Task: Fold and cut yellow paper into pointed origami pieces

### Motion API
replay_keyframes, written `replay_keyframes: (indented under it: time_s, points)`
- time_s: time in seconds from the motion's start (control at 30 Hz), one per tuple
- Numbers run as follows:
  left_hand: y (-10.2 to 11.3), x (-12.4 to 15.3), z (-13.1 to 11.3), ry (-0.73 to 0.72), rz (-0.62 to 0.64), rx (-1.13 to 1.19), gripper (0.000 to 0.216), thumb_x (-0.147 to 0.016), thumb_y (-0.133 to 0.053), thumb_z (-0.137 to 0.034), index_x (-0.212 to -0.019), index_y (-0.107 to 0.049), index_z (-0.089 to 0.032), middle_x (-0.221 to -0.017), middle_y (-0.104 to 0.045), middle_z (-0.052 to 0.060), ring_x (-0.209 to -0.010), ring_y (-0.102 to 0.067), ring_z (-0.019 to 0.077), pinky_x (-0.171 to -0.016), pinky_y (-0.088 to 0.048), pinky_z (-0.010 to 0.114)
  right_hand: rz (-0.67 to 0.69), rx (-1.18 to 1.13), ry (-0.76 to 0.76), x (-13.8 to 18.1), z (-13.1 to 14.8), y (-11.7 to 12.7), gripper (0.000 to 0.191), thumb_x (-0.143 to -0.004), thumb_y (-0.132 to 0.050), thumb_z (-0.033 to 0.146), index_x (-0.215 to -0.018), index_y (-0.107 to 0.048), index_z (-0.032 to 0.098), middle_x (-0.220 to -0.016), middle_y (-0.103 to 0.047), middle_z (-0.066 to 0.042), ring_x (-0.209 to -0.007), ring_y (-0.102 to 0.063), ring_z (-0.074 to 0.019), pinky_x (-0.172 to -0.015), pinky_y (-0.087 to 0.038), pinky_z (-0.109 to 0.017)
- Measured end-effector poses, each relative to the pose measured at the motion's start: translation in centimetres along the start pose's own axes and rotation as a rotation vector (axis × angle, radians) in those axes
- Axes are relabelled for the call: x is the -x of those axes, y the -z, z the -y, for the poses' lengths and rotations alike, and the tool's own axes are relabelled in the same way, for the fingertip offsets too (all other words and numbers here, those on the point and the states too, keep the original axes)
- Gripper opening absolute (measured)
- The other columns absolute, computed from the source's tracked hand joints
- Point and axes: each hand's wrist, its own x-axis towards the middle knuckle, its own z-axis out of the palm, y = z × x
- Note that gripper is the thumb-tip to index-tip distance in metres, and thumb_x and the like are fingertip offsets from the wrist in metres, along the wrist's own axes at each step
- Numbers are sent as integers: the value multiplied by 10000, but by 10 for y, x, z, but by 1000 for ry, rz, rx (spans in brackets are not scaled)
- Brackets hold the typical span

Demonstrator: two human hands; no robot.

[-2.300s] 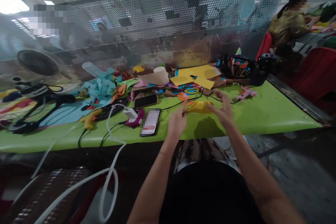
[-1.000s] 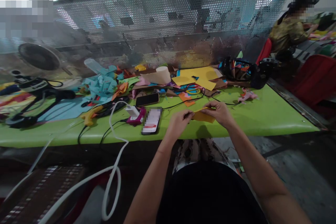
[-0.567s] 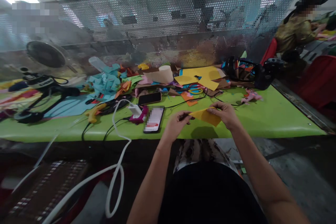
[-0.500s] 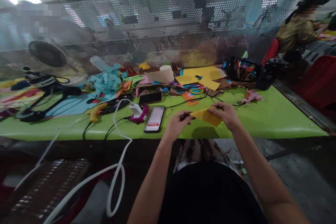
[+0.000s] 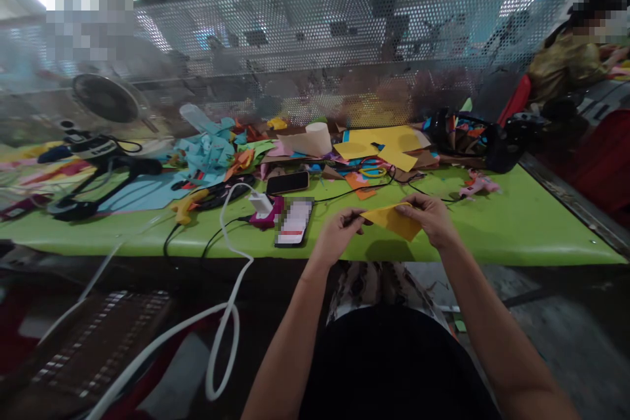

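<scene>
Phone screen (image 5: 294, 222) blurred, unreadable

A single view is given, taken from a camera worn on the head and aimed forward and down across the desk (image 5: 516, 223). The near edge of the desk is crossed low in the frame, with the lap and forearms seen close below it. The far edge is met by a perforated metal screen (image 5: 344, 33), viewed from farther off. The right end of the desk is shown; its left end is cut off.
</scene>
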Motion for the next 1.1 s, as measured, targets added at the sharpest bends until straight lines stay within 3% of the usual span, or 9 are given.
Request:
replay_keyframes:
  time_s: [0.27,0.5,0.6,0.73,0.87,0.97,1.1]
  points:
    - [-1,0,-3,-6,-38,-17,192,-771,-637,-300,-870,-705,-150,-778,-747,57,-594,-597,122,-605,-499,247,-14,-10,-18,3,4,-4,329,-544,-849,466,-656,-708,191,-616,-643,4,-563,-505,-135,-533,-357,-261]
    - [5,1,-5,32,29,-6,199,-794,-590,-272,-899,-701,-144,-810,-742,57,-629,-594,124,-646,-493,253,-14,74,-8,5,7,-4,365,-562,-815,505,-679,-702,178,-631,-639,-1,-590,-511,-141,-556,-379,-266]
    - [10,1,-8,16,36,-90,255,-838,-536,-266,-992,-706,-155,-965,-737,68,-729,-631,140,-733,-506,277,-6,142,15,6,10,-4,354,-596,-789,508,-692,-700,179,-636,-634,-1,-602,-518,-149,-567,-387,-273]
    - [8,1,-18,-117,42,-345,300,-921,-481,-334,-1041,-714,-188,-1094,-726,71,-944,-650,193,-859,-486,309,-3,192,32,8,14,-5,319,-613,-782,475,-696,-709,176,-660,-646,-10,-633,-534,-160,-595,-402,-281]
    - [3,-2,-21,-217,99,-546,226,-895,-551,-329,-918,-729,-190,-883,-747,49,-848,-664,203,-788,-477,300,12,176,25,8,16,-7,322,-608,-790,474,-696,-705,176,-651,-641,-8,-631,-539,-164,-590,-405,-282]
    - [2,-3,-18,-185,99,-524,234,-900,-536,-323,-839,-708,-176,-719,-708,20,-710,-644,174,-691,-454,271,17,155,25,8,14,-8,320,-601,-795,473,-689,-705,178,-652,-644,-9,-631,-540,-163,-595,-410,-283]
    - [4,-3,-16,-141,93,-467,234,-896,-548,-331,-809,-694,-172,-663,-681,0,-666,-629,163,-652,-438,259,27,129,31,8,13,-7,317,-597,-797,471,-691,-709,182,-656,-653,-11,-620,-542,-159,-593,-412,-283]
